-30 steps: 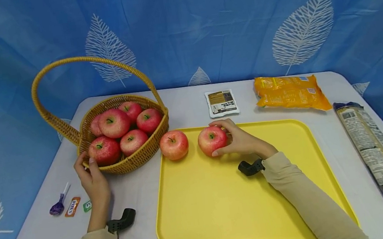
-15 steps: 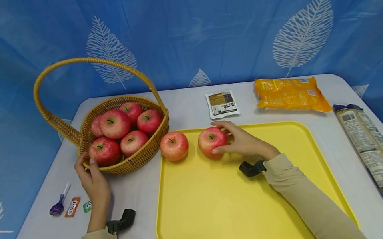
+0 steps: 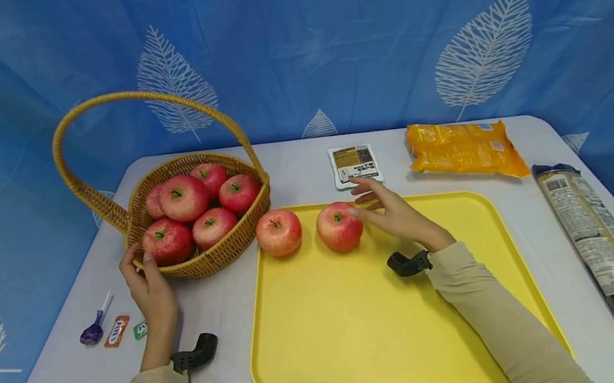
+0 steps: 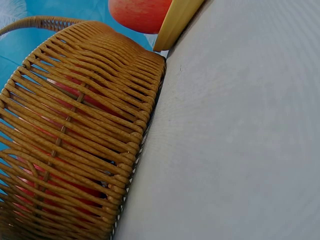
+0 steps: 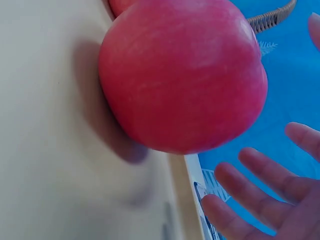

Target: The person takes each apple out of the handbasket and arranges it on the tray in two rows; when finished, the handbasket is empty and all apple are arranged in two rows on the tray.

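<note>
My left hand point(image 3: 150, 296) holds the near left rim of a wicker basket point(image 3: 233, 248), thumb over the edge and fingers outside. Several red apples point(image 3: 183, 198) fill the basket, whose tall handle arches above. On the yellow tray point(image 3: 350, 341), close to its far left corner, sit two more apples: one by the basket point(image 3: 279, 232) and one to its right point(image 3: 339, 227). Just right of that second apple is my right hand point(image 3: 397, 212), its fingers spread and holding nothing. In the right wrist view, a gap shows between the fingers point(image 5: 250, 192) and the apple point(image 5: 180, 75).
A small white-and-brown packet point(image 3: 355, 165) lies behind the tray, with an orange bag point(image 3: 465, 151) to its right. Along the right side runs a long clear package point(image 3: 608, 249). A purple lollipop point(image 3: 92, 330) and small wrapped sweets point(image 3: 116, 331) lie left of my left hand.
My right hand has let go of the apple on the tray, opened its fingers and drawn slightly to the right. The apple stays in place. My left hand has not moved.
</note>
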`<state>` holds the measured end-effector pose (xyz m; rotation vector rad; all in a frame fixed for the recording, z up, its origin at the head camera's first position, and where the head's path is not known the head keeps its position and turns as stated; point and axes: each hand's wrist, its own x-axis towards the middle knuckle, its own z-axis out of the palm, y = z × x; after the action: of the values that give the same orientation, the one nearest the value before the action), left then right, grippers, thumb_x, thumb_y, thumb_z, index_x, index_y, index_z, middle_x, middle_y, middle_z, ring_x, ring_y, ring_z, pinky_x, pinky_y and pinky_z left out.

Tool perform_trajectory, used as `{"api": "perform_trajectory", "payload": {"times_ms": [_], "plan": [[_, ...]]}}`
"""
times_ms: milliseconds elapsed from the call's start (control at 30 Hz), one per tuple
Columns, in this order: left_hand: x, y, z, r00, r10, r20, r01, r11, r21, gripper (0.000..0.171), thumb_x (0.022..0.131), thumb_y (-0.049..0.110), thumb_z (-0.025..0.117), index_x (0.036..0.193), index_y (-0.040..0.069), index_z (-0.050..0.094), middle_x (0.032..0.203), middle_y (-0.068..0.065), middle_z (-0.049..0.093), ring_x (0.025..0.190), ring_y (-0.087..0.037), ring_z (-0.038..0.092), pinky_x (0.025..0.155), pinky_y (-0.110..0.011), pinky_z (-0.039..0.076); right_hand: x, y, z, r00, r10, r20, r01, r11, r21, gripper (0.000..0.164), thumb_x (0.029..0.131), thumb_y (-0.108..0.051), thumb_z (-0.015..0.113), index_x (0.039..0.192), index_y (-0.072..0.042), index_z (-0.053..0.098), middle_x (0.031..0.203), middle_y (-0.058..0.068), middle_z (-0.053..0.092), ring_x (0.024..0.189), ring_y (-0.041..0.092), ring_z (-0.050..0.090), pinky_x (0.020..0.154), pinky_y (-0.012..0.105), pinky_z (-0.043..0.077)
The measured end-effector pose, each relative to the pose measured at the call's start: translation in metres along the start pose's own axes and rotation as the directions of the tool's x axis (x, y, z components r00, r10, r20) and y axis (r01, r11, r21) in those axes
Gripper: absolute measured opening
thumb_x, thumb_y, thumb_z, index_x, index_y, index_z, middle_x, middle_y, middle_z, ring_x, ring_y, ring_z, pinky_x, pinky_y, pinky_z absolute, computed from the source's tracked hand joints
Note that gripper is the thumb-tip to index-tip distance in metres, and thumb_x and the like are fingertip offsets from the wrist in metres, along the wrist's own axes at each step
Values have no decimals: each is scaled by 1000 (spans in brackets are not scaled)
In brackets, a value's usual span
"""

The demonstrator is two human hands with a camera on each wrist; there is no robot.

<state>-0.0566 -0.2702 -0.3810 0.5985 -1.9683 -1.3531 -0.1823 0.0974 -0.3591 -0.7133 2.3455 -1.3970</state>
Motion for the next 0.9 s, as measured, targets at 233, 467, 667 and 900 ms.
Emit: {"api": "perform_trajectory", "payload": {"times_ms": [233, 467, 667, 900], "plan": [[8, -22, 0, 1000, 8, -7, -8, 1000, 2, 38, 97, 21, 32, 132, 7, 35, 139, -10, 35, 135, -14, 25, 113, -33, 13, -7, -23, 3, 999, -32, -18, 32, 999, -7, 56, 89, -14, 56, 138, -4, 30, 133, 21, 40, 119, 39, 41, 100, 50, 33], [7, -21, 0, 1000, 19, -13, -19, 1000, 17, 37, 97, 24, 34, 130, 9, 36, 139, -5, 37, 134, -11, 26, 112, -30, 15, 1, -12, 12, 990, -124, -70, 119, 991, -62, 55, 85, -14, 61, 135, -6, 38, 135, 15, 42, 122, 32, 40, 100, 48, 33], [7, -20, -1, 1000, 17, -14, -17, 1000, 21, 37, 97, 25, 34, 130, 9, 36, 139, -6, 36, 133, -9, 26, 112, -30, 16, 8, -10, 19, 976, -195, -102, 185, 978, -93, 52, 85, -20, 63, 132, -15, 43, 130, 8, 47, 120, 25, 41, 99, 45, 35], [7, -18, -1, 1000, 11, -12, -10, 1000, 19, 38, 97, 25, 35, 131, 8, 37, 139, -6, 37, 132, -11, 27, 111, -32, 18, 16, -26, 32, 956, -252, -149, 240, 966, -94, 44, 86, -24, 61, 127, -15, 49, 125, 7, 48, 117, 22, 42, 98, 45, 36]]}}
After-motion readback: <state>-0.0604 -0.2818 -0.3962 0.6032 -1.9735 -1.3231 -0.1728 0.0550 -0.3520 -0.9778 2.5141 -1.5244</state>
